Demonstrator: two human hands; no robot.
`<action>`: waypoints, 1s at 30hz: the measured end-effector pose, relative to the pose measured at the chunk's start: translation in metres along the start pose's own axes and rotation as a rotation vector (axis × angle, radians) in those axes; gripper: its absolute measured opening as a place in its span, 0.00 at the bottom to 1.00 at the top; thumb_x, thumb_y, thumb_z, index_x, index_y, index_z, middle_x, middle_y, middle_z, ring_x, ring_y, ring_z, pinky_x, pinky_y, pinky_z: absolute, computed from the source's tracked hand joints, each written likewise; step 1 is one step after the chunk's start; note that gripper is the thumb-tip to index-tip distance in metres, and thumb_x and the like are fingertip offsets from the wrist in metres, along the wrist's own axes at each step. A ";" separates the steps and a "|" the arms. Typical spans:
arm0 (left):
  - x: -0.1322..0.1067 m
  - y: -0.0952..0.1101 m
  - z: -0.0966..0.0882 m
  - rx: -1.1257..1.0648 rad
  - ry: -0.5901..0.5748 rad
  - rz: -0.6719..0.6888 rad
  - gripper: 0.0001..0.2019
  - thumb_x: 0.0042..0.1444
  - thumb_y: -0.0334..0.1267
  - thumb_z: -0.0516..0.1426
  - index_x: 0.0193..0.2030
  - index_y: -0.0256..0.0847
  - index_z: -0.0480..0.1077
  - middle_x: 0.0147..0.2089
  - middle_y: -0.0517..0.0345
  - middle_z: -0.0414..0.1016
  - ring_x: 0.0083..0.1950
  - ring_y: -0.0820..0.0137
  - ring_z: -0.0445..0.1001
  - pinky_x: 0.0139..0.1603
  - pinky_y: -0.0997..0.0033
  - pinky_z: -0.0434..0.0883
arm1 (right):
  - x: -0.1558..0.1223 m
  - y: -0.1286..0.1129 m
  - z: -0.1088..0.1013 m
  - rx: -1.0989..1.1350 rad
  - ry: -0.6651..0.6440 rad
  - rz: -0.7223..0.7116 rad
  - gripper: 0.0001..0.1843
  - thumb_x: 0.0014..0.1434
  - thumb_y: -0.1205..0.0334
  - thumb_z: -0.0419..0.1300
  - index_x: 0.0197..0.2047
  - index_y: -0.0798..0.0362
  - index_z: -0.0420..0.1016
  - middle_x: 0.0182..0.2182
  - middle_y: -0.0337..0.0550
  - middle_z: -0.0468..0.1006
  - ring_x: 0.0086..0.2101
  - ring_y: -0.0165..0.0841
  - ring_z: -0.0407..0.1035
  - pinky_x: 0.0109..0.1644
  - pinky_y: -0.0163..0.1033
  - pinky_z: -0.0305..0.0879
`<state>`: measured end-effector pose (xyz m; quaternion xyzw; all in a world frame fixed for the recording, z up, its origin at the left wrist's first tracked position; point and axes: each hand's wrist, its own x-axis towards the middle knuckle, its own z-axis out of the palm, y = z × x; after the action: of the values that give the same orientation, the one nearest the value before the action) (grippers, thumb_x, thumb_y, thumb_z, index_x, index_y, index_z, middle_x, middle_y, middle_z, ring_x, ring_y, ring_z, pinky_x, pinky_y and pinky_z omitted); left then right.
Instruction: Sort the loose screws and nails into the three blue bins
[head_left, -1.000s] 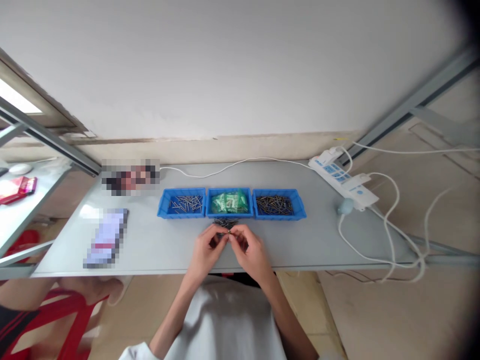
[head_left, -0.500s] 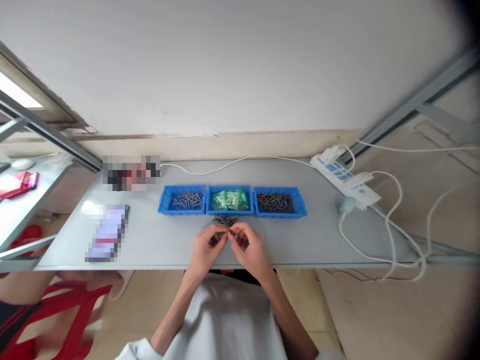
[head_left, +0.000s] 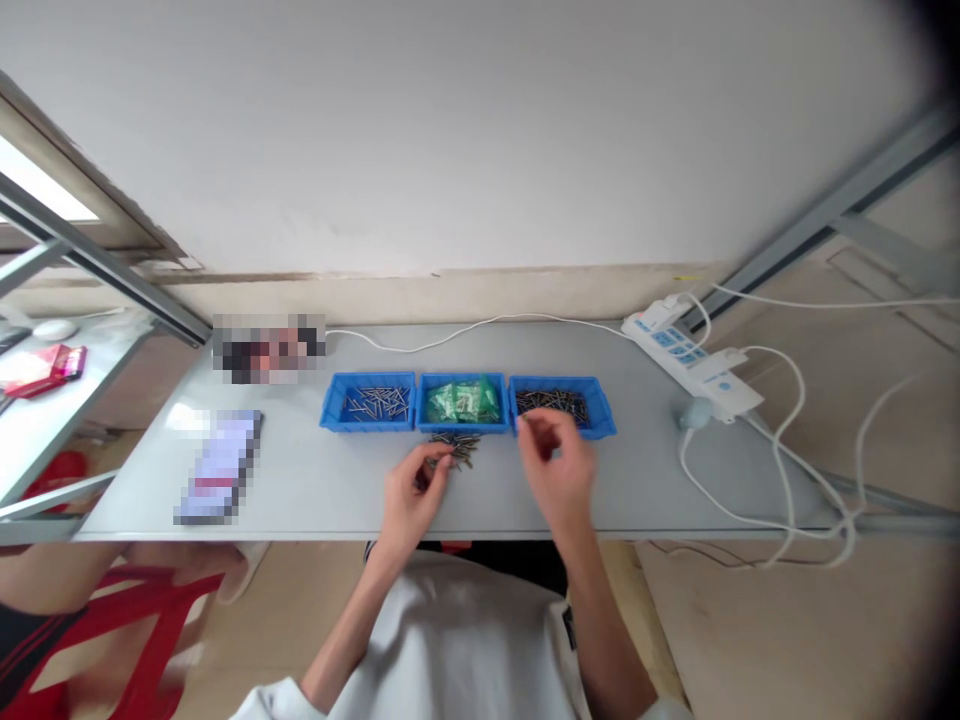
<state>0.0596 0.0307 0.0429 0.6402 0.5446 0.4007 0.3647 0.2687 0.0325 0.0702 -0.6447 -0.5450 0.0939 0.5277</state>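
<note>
My left hand [head_left: 415, 492] is closed, thumb and fingertips pinched together at the left side of a small pile of metal pins or screws [head_left: 463, 452] on the table. Anything between those fingertips is too small to make out. My right hand [head_left: 559, 462], slightly blurred, is over the near edge of the right blue bin [head_left: 606, 418], its fingers drawn together around something I cannot make out. That bin contains dark, thin metal pieces [head_left: 551, 402]. In the left blue bin [head_left: 335, 412] lie shinier pins [head_left: 381, 402]. The middle blue bin [head_left: 424, 418] holds green-and-clear plastic packets [head_left: 466, 400].
A white power strip [head_left: 694, 360] with plugs and looping cables lies at the table's right. On the left are a pixelated phone-like object [head_left: 220, 465] and a blurred item [head_left: 274, 350]. Beyond the left edge, a person's leg [head_left: 56, 580] shows by a red stool [head_left: 150, 625].
My hands were together in front of the pile. My right hand has moved right and forward to the right bin, while my left hand stays almost where it was.
</note>
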 end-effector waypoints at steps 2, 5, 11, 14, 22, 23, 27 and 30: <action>0.000 0.001 -0.001 -0.020 0.027 -0.036 0.11 0.71 0.45 0.56 0.47 0.42 0.78 0.36 0.57 0.84 0.27 0.73 0.69 0.30 0.74 0.67 | 0.023 0.005 -0.017 -0.210 0.026 -0.035 0.09 0.68 0.55 0.62 0.44 0.50 0.78 0.27 0.38 0.78 0.24 0.32 0.66 0.34 0.38 0.65; 0.000 0.000 -0.003 -0.066 0.049 -0.073 0.13 0.71 0.48 0.56 0.46 0.42 0.78 0.37 0.56 0.84 0.32 0.71 0.74 0.33 0.74 0.68 | 0.031 0.011 -0.033 -0.337 0.003 -0.092 0.12 0.68 0.55 0.60 0.49 0.51 0.79 0.29 0.39 0.80 0.24 0.33 0.68 0.35 0.39 0.65; 0.000 -0.001 -0.004 -0.149 0.078 -0.148 0.15 0.70 0.51 0.57 0.47 0.41 0.77 0.35 0.56 0.83 0.33 0.69 0.77 0.32 0.74 0.68 | -0.029 0.012 0.001 -0.190 -0.350 -0.172 0.08 0.71 0.57 0.58 0.44 0.48 0.78 0.26 0.37 0.79 0.24 0.32 0.71 0.31 0.36 0.63; 0.000 0.000 -0.004 -0.161 0.073 -0.153 0.15 0.70 0.51 0.57 0.47 0.41 0.78 0.35 0.57 0.83 0.33 0.70 0.77 0.33 0.75 0.70 | -0.046 0.008 0.020 -0.248 -0.471 -0.117 0.05 0.68 0.58 0.62 0.44 0.48 0.77 0.25 0.36 0.78 0.26 0.34 0.73 0.30 0.36 0.60; 0.000 -0.002 -0.003 -0.107 0.056 -0.109 0.12 0.70 0.47 0.58 0.47 0.42 0.78 0.34 0.58 0.82 0.30 0.72 0.73 0.34 0.75 0.68 | -0.045 0.003 0.020 -0.285 -0.460 -0.074 0.03 0.67 0.63 0.60 0.39 0.48 0.75 0.26 0.34 0.76 0.25 0.32 0.71 0.30 0.37 0.56; 0.000 -0.002 -0.002 -0.086 0.053 -0.087 0.11 0.69 0.45 0.59 0.46 0.42 0.79 0.34 0.59 0.82 0.29 0.73 0.71 0.33 0.75 0.68 | -0.046 0.003 0.018 -0.262 -0.428 -0.079 0.03 0.67 0.63 0.60 0.40 0.48 0.74 0.26 0.34 0.75 0.25 0.32 0.71 0.30 0.37 0.57; 0.001 -0.003 0.000 -0.035 -0.034 0.073 0.07 0.66 0.38 0.61 0.47 0.43 0.80 0.41 0.57 0.81 0.26 0.76 0.67 0.31 0.75 0.67 | -0.046 -0.002 0.014 -0.127 -0.339 -0.132 0.03 0.69 0.62 0.59 0.43 0.49 0.74 0.28 0.36 0.75 0.27 0.31 0.70 0.34 0.36 0.62; 0.002 -0.005 0.001 -0.034 -0.106 0.157 0.07 0.67 0.36 0.60 0.46 0.42 0.80 0.45 0.54 0.81 0.27 0.76 0.67 0.31 0.75 0.67 | -0.043 -0.010 0.015 -0.041 -0.316 -0.196 0.03 0.71 0.63 0.58 0.43 0.49 0.73 0.28 0.36 0.74 0.27 0.30 0.68 0.36 0.36 0.63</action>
<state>0.0591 0.0332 0.0383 0.6950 0.4656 0.4030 0.3713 0.2355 0.0050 0.0517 -0.5766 -0.6830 0.1308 0.4289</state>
